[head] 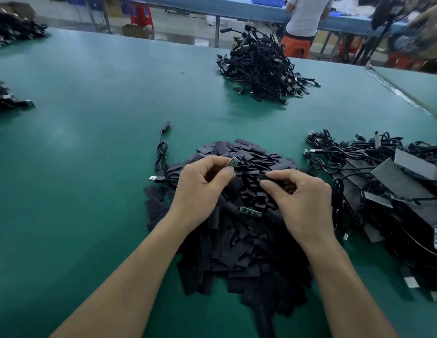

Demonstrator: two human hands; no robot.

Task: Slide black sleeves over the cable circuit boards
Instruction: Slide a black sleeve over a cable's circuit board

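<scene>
Blk sleeves [237,240], grn board [234,162], teal table [90,142].

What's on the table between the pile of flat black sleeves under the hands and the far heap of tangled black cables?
Nothing: in the head view, bare green table separates the sleeve pile from the far cable heap.

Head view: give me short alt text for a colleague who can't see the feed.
The left hand pinches a small green circuit board while the right hand picks a black sleeve from the sleeve pile on a green table. Another bare board lies between the hands; cable heaps sit beyond and to the right.
</scene>
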